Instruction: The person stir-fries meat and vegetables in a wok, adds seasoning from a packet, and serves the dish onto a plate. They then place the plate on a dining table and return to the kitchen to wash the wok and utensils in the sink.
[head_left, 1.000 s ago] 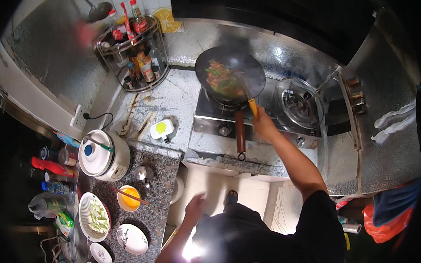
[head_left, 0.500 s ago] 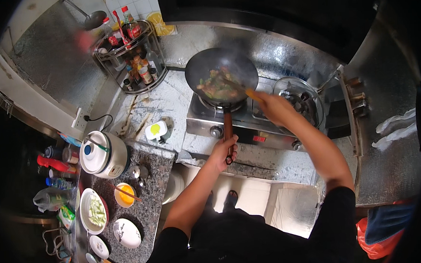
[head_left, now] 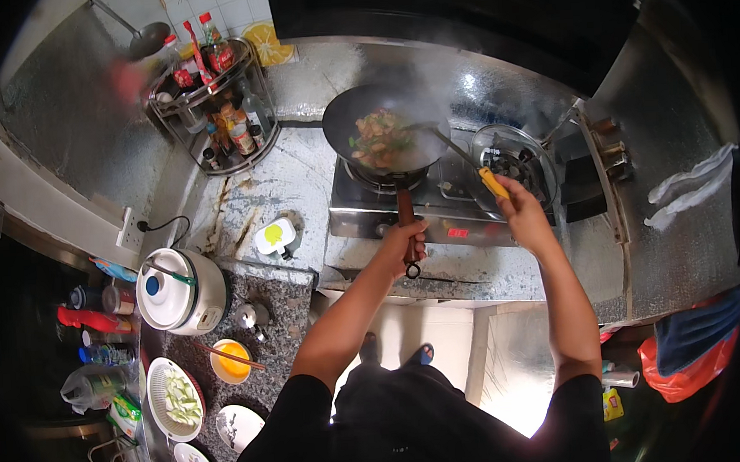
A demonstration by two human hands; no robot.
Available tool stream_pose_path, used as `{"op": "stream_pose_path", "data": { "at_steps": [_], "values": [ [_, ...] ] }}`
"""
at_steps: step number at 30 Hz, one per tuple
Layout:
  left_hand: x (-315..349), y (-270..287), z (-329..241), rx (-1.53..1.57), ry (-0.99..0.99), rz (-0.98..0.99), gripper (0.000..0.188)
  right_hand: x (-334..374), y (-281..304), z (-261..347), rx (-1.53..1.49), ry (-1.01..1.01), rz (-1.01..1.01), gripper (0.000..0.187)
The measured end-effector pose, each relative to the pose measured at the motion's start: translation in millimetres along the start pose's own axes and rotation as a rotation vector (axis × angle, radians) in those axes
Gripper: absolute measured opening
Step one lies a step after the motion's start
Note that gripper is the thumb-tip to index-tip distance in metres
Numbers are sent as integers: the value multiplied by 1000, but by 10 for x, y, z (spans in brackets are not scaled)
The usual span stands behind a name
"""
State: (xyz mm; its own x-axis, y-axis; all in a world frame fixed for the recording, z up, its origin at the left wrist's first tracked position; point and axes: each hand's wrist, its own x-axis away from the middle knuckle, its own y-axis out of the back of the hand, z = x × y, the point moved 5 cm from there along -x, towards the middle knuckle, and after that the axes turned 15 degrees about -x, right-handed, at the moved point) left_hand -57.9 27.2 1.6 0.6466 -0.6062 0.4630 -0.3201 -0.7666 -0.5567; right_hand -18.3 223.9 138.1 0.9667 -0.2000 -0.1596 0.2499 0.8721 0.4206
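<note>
A dark wok (head_left: 343,119) sits on the left burner of the gas stove (head_left: 352,208), with steam rising from it. In it lies a heap of browned pieces with green bits, a stir-fry (head_left: 379,138). My left hand (head_left: 406,239) is wrapped round the wok's brown wooden handle (head_left: 404,201). With its fingers closed on the yellow grip, my right hand (head_left: 519,206) holds a spatula (head_left: 491,180). The spatula's dark shaft slants left to the wok, its blade over the right side of the food.
A glass lid (head_left: 545,165) covers the right burner. Bottles crowd a corner rack (head_left: 249,158) at the back left. On the left counter stand a rice cooker (head_left: 197,290), a bowl of beaten egg (head_left: 232,361) with chopsticks, a basket of cut greens (head_left: 180,397) and plates (head_left: 238,426).
My right hand has moved right and nearer to me, drawing the spatula toward the wok's right side. The food sits more gathered. My left hand keeps the handle; the view has shifted slightly.
</note>
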Motion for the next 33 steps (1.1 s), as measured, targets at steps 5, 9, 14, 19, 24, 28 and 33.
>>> {"op": "stream_pose_path", "data": {
  "at_steps": [5, 9, 14, 19, 24, 28, 33],
  "values": [
    [705, -41, -355, -33, 24, 60, 15, 583, 257, 524, -445, -239, -127, 37],
    [1183, -218, -256, -138, 76, -23, 17, 1066, 548, 612, -614, -173, -226, 38],
    [554, -403, -680, -165, -183, 109, 18, 1121, 787, 770, -704, -73, -326, 42],
    [1444, -180, 51, -128, 24, 45, 16, 1737, 1125, 548, -720, -23, -444, 45],
    [1183, -131, -192, -158, -5, -11, 17, 1911, 1140, 392, -793, -55, -490, 46],
    [855, -438, -776, -114, -114, 2, 25, 1723, 1086, 456, -804, -60, -487, 46],
    [1535, -147, -30, -117, -129, 147, 19, 1950, 1159, 245, -730, -37, -522, 46]
  ]
}}
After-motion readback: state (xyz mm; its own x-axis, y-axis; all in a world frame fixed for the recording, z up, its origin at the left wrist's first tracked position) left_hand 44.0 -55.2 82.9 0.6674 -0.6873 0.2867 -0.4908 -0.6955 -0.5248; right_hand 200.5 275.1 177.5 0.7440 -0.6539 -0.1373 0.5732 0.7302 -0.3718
